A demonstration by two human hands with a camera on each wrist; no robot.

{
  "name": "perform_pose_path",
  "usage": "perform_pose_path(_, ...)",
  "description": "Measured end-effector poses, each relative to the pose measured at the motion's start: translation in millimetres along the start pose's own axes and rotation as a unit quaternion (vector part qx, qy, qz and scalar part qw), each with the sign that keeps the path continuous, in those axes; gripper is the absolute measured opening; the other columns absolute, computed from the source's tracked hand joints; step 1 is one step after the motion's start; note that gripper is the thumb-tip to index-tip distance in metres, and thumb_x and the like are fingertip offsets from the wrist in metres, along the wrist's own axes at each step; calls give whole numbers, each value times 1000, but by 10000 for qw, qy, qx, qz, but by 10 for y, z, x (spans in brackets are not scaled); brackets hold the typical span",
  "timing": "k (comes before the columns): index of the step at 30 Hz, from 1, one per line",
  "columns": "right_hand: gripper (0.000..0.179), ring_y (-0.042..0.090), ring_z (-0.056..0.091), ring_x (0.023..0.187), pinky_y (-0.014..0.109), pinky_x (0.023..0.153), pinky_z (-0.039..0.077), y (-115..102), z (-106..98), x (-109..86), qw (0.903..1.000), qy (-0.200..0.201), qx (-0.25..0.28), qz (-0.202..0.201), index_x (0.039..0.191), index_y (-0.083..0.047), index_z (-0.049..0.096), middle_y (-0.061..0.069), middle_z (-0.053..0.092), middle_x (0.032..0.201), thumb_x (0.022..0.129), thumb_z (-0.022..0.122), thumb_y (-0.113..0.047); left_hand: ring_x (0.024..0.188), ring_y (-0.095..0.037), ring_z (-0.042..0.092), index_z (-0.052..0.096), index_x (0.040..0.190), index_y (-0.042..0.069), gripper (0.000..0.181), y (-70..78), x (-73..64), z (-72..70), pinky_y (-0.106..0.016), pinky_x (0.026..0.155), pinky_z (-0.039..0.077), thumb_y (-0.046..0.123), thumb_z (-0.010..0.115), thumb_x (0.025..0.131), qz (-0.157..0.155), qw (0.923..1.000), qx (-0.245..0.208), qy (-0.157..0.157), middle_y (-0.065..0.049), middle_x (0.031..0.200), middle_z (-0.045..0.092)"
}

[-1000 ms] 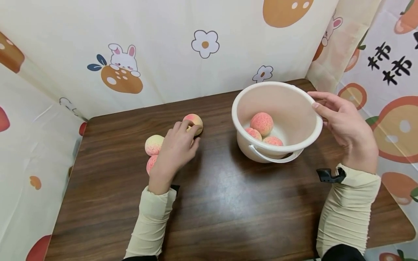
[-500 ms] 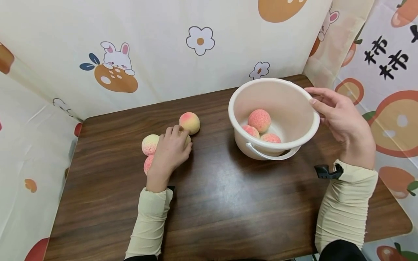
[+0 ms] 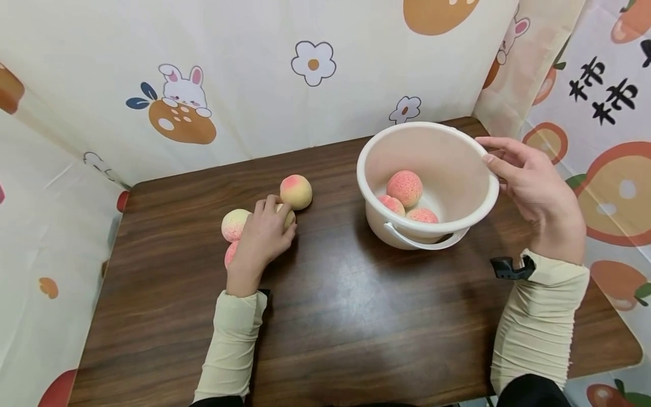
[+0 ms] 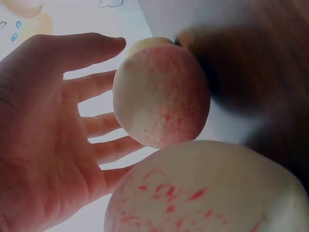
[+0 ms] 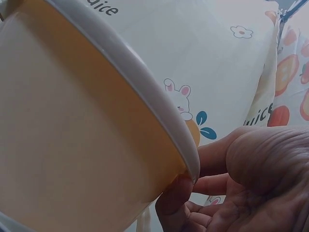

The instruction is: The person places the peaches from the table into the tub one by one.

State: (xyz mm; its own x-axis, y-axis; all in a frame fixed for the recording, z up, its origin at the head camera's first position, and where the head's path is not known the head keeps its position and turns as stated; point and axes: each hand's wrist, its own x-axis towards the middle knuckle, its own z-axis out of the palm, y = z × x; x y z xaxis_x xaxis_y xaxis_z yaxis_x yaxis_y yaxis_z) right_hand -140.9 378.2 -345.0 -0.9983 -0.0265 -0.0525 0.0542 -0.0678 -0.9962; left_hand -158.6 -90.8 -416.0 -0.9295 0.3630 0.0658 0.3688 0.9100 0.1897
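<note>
My left hand [image 3: 265, 234] is cupped over a yellow-and-pink peach [image 3: 286, 215] on the table. In the left wrist view, the fingers [image 4: 99, 124] reach behind that peach [image 4: 161, 96]; their tips are hidden. A second peach [image 3: 296, 192] sits just beyond the hand. Two more, a pale peach [image 3: 234, 225] and a pink peach [image 3: 231, 254] partly covered by my hand, lie to its left. My right hand [image 3: 539, 189] holds the rim of a cream bucket [image 3: 427, 229] between thumb and fingers. Inside the bucket is a pink peach [image 3: 404, 188] with two others beside it.
The dark wood table [image 3: 356, 322] backs onto a printed curtain [image 3: 254, 85], with more printed cloth at both sides. The bucket's handle [image 3: 427, 243] hangs down at its front, towards me. A black strap [image 3: 511, 268] is at my right wrist.
My left hand has shifted from the far peach to the nearer one, which moved slightly left with it in the last half second. My right hand keeps hold of the bucket's rim.
</note>
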Motion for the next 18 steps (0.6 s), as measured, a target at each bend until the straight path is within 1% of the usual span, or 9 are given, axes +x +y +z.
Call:
perform_pose_path(5,35,9,71,88,20,64,58,-16,12,4,9999,62,-78,19,137,-13,64,-1,72,101,102,65,-12,123,-48,54,63,130,9,37,-39,22,-44,-59,82,56,30,62,100,-141,9997,-86,-159,-24,134,54)
perform_pose_path(9,36,9,70,88,20,65,57,-36,7,5,9999,88,-120,42,137,-14,64,-2,73,101,101,66,-13,124,-48,53,61,136,9,42,-14,26,-84,-59,85,56,32,59,101,-281,9989,-111,-363,-24,136,54)
perform_pose_path(12,35,9,70,86,19,64,55,-41,-3,8,9999,74,-146,28,136,-15,65,-2,73,100,102,65,-13,125,-48,52,60,138,9,44,13,12,-93,-59,87,56,32,59,101,-328,9983,-168,-449,-25,136,54)
perform_pose_path(16,34,9,70,87,20,66,56,-29,-12,3,9997,19,-239,70,136,-16,64,-3,73,101,102,64,-13,125,-50,54,63,132,8,40,28,-2,-69,-59,89,56,31,63,100,-188,9985,-190,-471,-25,133,55)
perform_pose_path(18,34,8,70,88,20,67,57,-25,-10,2,9995,-13,-312,89,137,-16,64,-4,72,102,103,64,-14,124,-50,55,66,122,8,31,26,-6,-52,-58,89,56,29,66,98,-103,9989,-98,-453,-24,130,56)
